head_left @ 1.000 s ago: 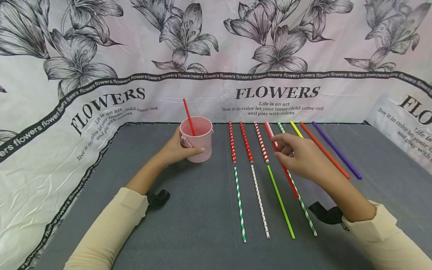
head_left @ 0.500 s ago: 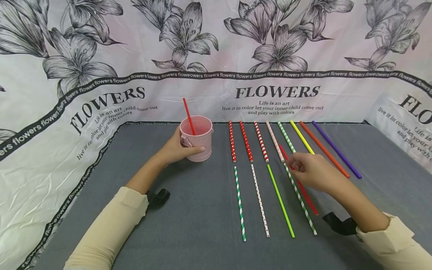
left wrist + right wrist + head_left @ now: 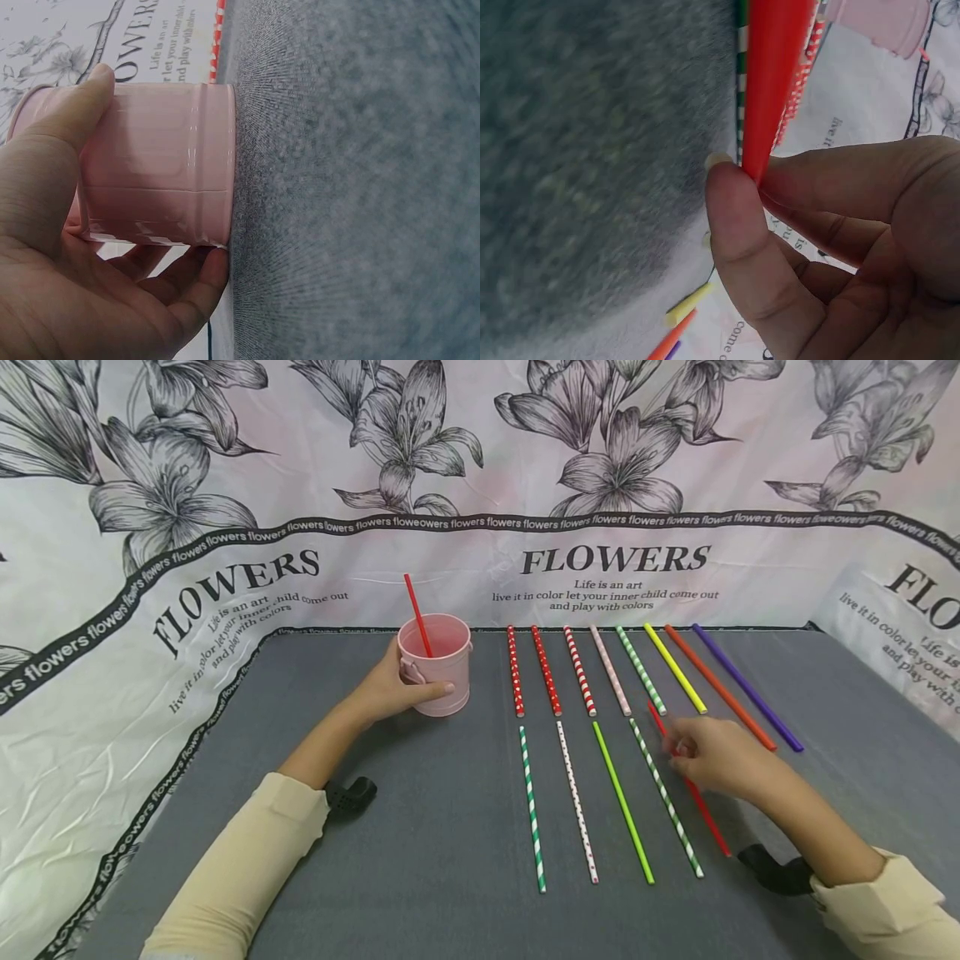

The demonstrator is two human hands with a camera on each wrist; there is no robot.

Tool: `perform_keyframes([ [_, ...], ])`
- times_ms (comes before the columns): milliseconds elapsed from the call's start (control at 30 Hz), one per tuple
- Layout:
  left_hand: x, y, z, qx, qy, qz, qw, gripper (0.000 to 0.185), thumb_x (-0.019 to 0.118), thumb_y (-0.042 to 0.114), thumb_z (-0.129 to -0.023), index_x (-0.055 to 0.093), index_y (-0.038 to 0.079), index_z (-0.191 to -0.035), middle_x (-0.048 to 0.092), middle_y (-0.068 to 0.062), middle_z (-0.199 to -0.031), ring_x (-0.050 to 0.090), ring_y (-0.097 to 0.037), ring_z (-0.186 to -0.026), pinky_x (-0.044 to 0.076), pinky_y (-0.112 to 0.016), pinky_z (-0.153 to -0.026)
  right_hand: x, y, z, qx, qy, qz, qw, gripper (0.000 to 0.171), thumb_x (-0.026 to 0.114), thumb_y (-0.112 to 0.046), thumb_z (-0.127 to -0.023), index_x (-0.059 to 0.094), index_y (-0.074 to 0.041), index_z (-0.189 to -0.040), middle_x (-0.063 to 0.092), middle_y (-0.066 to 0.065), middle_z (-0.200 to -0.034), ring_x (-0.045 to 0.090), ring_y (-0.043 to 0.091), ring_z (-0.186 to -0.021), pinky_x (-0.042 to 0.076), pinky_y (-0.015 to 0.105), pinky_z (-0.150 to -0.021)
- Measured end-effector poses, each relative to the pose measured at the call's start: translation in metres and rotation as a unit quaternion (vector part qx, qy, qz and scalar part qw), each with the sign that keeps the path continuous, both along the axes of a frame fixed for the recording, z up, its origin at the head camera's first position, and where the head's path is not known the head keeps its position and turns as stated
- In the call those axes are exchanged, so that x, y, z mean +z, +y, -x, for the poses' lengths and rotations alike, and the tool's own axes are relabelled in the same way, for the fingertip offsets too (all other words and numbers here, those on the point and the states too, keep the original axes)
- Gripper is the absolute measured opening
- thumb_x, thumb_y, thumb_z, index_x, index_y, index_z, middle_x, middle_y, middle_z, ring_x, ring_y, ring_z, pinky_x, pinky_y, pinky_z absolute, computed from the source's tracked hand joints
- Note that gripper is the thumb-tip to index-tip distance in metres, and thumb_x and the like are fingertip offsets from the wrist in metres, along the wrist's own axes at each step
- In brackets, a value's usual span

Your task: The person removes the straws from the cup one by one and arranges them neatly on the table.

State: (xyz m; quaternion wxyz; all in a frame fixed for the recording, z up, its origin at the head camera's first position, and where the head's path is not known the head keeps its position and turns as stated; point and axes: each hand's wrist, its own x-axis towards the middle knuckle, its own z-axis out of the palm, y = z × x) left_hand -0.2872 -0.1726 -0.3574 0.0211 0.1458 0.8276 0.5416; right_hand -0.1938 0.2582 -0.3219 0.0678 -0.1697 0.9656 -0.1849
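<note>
Head view: left hand [image 3: 390,689] is wrapped around the side of a pink tin bucket [image 3: 437,665], which stands upright on the grey felt table [image 3: 420,827] near the far edge, left of centre. A red straw [image 3: 417,614] leans inside the bucket. Right hand [image 3: 718,758] pinches a plain red straw [image 3: 708,814] between thumb and fingertips, right of centre; the straw runs diagonally toward the near edge, just beside a green-striped straw [image 3: 666,797]. Cannot tell whether its lower end touches the felt. Far row along the back edge, left to right: two red dotted straws [image 3: 514,670], a red-striped straw [image 3: 579,670], a pink straw [image 3: 610,669], a pale green-striped straw [image 3: 641,669], a yellow straw [image 3: 674,667], an orange straw [image 3: 718,687], a purple straw [image 3: 746,687]. Near row: a dark green-striped straw [image 3: 531,807], a white dotted straw [image 3: 576,802], a lime straw [image 3: 622,802].

Left wrist view: thumb and curled fingers of the left hand [image 3: 67,262] clasp the pink tin bucket [image 3: 161,184], whose base sits on the felt.

Right wrist view: thumb and forefinger of the right hand [image 3: 832,247] pinch the plain red straw [image 3: 776,75]; felt is blurred behind it.
</note>
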Motion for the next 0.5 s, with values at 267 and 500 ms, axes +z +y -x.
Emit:
perform_keyframes([
  [267, -0.002, 0.001, 0.000, 0.002, -0.003, 0.016, 0.9999, 0.099, 0.084, 0.030, -0.081, 0.020, 0.015, -0.154, 0.043, -0.009, -0.144, 0.043, -0.029, -0.130, 0.041, -0.055, -0.104, -0.006, 0.008, -0.002, -0.015, -0.026, -0.033, 0.999, 0.010, 0.070, 0.000, -0.086, 0.064, -0.003, -0.094, 0.056, 0.001, -0.073, 0.053, 0.014, -0.054, 0.042, 0.035, -0.053],
  [500, 0.000, 0.002, -0.001, -0.001, 0.002, 0.004, 1.0000, 0.096, 0.084, 0.027, -0.081, 0.021, 0.014, -0.153, 0.043, -0.008, -0.143, 0.042, -0.029, -0.129, 0.044, -0.054, -0.102, -0.010, 0.012, -0.004, -0.017, -0.009, -0.048, 0.999, 0.011, 0.071, 0.001, -0.084, 0.065, -0.004, -0.092, 0.055, 0.001, -0.073, 0.051, 0.015, -0.057, 0.042, 0.035, -0.053],
])
